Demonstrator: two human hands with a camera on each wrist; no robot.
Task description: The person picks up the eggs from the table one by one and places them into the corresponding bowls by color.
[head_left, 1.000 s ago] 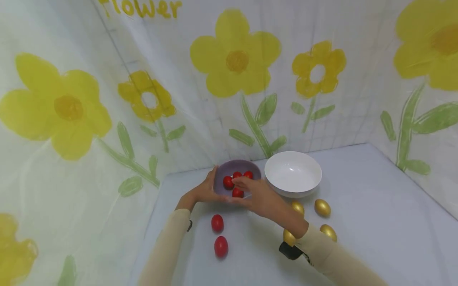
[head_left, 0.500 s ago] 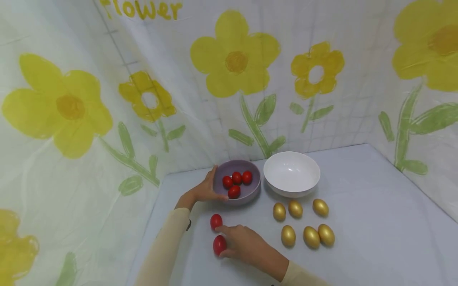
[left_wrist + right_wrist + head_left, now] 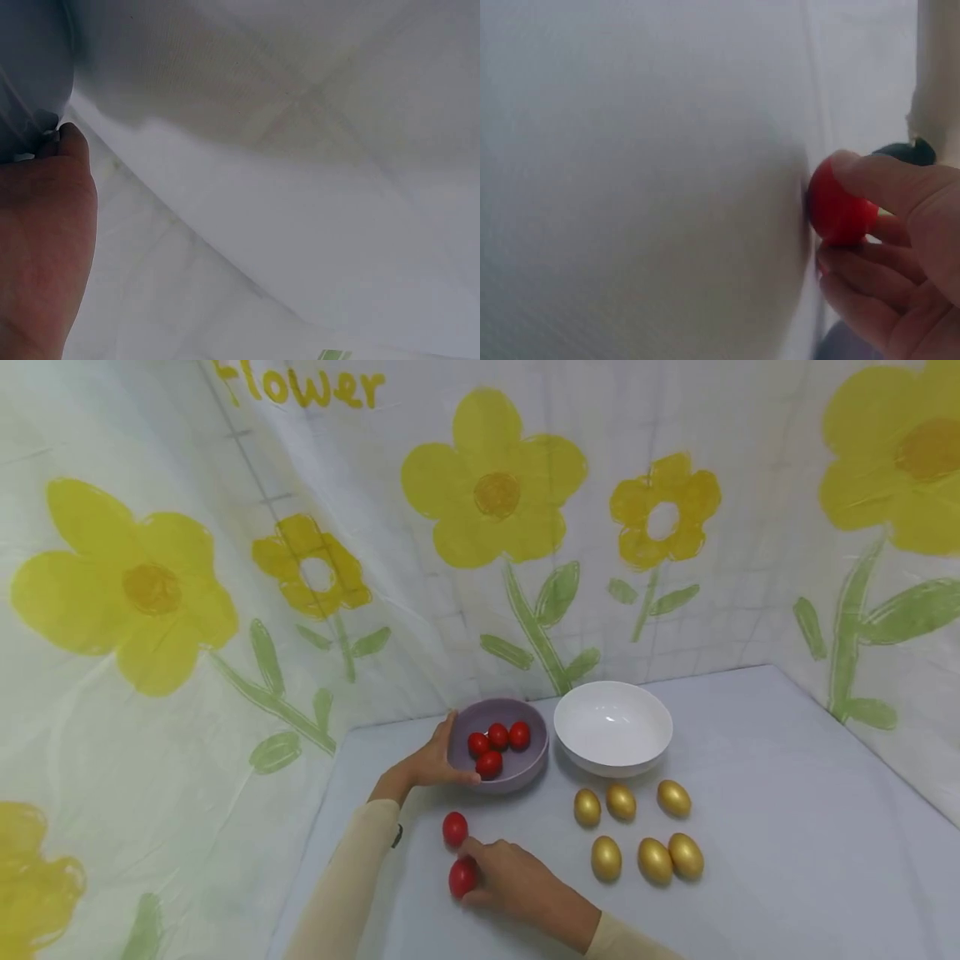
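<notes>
My left hand [image 3: 429, 764] grips the left side of a purple bowl [image 3: 528, 772], its thumb at the front rim. Inside the bowl lie several red eggs [image 3: 498, 737]. In the left wrist view, part of the hand [image 3: 45, 225] touches the bowl's dark outer wall [image 3: 34, 67]. Down in front, my right hand [image 3: 525, 885] pinches a red egg [image 3: 462, 880] on the table between thumb and fingers. The right wrist view has the thumb on one side of this egg [image 3: 836, 210] and fingers on the other. Another red egg [image 3: 454, 829] lies just beyond the right fingertips.
A white bowl [image 3: 615, 739] stands right of the purple one, with nothing seen inside. Several golden eggs [image 3: 606, 858] lie on the pale table [image 3: 757, 777] in front of it. A flower-printed curtain [image 3: 427, 635] hangs behind and at both sides.
My right hand has come back from over the purple bowl to the nearer red egg and now pinches it. The left hand has stayed at the bowl.
</notes>
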